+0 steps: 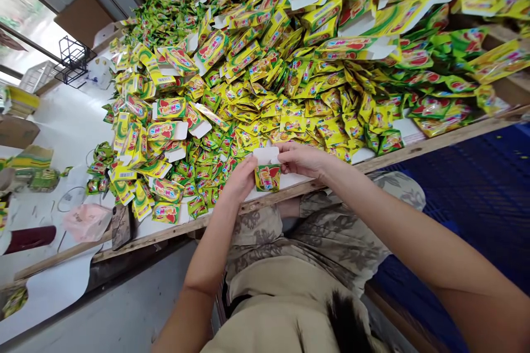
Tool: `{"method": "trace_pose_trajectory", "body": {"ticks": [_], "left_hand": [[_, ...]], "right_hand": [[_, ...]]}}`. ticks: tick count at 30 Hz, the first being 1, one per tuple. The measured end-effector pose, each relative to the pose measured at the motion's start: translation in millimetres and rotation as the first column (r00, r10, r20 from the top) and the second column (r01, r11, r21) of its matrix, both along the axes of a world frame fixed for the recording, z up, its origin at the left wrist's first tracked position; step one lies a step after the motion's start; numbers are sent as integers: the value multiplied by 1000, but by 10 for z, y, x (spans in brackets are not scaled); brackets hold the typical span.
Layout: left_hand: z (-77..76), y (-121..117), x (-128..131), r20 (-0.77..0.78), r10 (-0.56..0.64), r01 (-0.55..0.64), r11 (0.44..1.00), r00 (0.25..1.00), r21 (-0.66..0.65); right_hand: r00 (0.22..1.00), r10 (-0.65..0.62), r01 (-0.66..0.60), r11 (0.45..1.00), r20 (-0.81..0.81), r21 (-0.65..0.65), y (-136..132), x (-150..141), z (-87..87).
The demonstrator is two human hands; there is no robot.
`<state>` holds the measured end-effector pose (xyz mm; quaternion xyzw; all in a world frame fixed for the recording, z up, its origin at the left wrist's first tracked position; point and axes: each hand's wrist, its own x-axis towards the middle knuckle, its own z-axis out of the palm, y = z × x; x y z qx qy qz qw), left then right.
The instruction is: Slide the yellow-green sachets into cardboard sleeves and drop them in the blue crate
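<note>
A small yellow-green candy box (pixel 267 176) with an open white top flap sits between both my hands at the near edge of the table. My left hand (pixel 240 179) grips its left side. Pinching the white flap at the box's top is my right hand (pixel 300 159), fingers closed. Just beyond the box lies a big heap of yellow and green candy sachets (pixel 290 105). Several open folded boxes (pixel 165 132) of the same print lie to the left of it.
The white table has a wooden front edge (pixel 414 149). More boxes (pixel 351 16) pile up at the far right. A pink bag (pixel 86 222), a phone (pixel 121 225) and a black wire basket (pixel 73 59) lie left. Blue crate (pixel 488 176) stands right of my lap.
</note>
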<state>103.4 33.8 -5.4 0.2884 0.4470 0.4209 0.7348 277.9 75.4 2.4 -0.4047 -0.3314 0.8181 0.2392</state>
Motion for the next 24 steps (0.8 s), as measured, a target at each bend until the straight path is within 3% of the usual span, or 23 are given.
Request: {"method": "trace_pose_trajectory", "body": {"ticks": [3, 5, 8, 10, 11, 13, 18, 20, 24], "left_hand": [[74, 121, -83, -24, -56, 56, 998, 998, -17], [91, 176, -128, -88, -60, 60, 998, 994, 0], [73, 174, -150, -284, 60, -11, 985, 957, 172], [52, 119, -143, -392, 157, -24, 946, 906, 324], [46, 83, -140, -420, 184, -13, 925, 889, 379], [43, 17, -140, -438, 201, 9, 902, 876, 433], [74, -42, -167, -468, 160, 41, 920, 869, 390], [90, -30, -169, -458, 154, 29, 930, 875, 367], [134, 7, -150, -413, 197, -36, 930, 889, 366]], "right_hand": [[998, -54, 51, 988, 16, 149, -6, -44, -3], [993, -107, 85, 933, 46, 351, -16, -55, -22], [969, -167, -2, 729, 181, 685, -28, -16, -54], [949, -165, -126, 587, 270, 799, -33, 34, -70], [944, -153, -169, 539, 294, 825, -35, 58, -76], [945, -132, -201, 492, 301, 847, -40, 88, -88], [935, -151, -203, 512, 320, 835, -67, 36, -101], [938, -152, -171, 575, 310, 800, -79, -10, -90], [971, -142, -18, 760, 194, 649, -78, -73, -44]]}}
